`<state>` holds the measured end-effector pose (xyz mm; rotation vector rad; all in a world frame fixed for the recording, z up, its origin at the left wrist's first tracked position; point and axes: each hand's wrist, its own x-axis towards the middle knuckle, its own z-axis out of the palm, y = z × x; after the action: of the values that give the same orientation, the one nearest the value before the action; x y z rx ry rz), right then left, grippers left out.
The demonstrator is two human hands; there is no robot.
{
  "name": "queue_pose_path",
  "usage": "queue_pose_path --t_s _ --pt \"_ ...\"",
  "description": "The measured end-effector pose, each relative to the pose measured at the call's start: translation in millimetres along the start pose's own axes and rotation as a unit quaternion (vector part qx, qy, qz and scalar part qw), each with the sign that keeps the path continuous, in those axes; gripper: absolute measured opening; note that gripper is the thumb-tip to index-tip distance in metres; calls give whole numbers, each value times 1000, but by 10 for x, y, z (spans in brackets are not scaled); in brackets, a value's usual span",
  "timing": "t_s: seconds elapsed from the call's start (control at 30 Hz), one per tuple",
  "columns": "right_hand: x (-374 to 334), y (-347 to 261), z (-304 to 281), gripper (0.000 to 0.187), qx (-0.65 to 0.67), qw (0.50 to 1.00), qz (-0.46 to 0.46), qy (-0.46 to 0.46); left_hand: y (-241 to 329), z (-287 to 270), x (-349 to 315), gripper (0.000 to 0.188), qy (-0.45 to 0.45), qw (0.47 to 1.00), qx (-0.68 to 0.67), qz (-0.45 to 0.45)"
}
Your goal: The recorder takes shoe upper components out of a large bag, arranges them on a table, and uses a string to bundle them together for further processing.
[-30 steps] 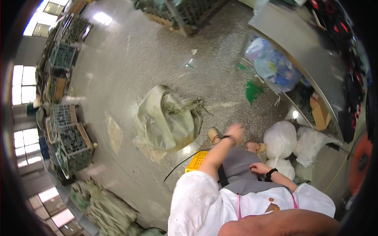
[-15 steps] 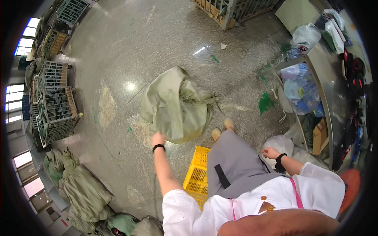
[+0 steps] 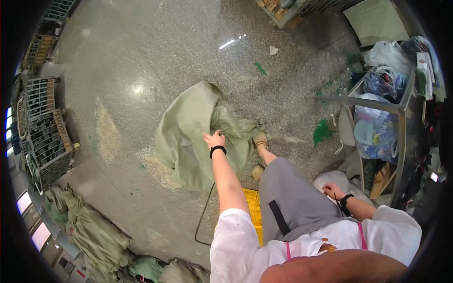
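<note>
A large pale green woven sack (image 3: 188, 118) lies on the floor in front of me, its gathered, tied neck toward the right. My left hand (image 3: 215, 138), with a black band at the wrist, is over the sack's middle near the creased fabric. Its fingers are spread, and I cannot tell whether they touch the cloth. My right hand (image 3: 333, 191) hangs low by my right side, fingers curled in with nothing visible in them. A yellow plastic crate (image 3: 254, 203) sits by my legs, partly hidden by my left arm and clothing. One foot is beside the sack's neck.
A thin dark bent rod or cord (image 3: 200, 226) is left of the crate. At right, a metal-framed table (image 3: 401, 111) holds plastic bags (image 3: 375, 127); a whitish sack (image 3: 332, 178) lies near my right hand. Wire cage carts (image 3: 47, 146) and green sacks (image 3: 96, 221) line the left.
My left hand has moved from the sack's near left edge to over its middle, its fingers now spread. One foot has stepped forward to the sack's neck. The view has shifted.
</note>
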<state>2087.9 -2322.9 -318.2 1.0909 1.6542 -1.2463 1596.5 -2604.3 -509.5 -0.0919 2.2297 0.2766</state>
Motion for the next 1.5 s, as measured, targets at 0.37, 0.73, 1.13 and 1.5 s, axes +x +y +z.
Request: queue_pose_path --t_s 0.37,0.73,1.13,1.5 --pt "610 -626 -336 13 -18 1000 -17 8 -535 -104 145 31 142 960 -205 128" --pt "1386 -3040 350 27 -94 966 -241 0 -1329 -1071 -2710 31 -95 890 -442 59" --pt "192 -4425 3480 41 -212 811 -335 -429 -3356 -885 -3803 51 86 378 -922 19" --pt "-321 -3883 4537 36 -418 652 -428 -466 -2927 -1715 -2956 77 -134 935 -267 190"
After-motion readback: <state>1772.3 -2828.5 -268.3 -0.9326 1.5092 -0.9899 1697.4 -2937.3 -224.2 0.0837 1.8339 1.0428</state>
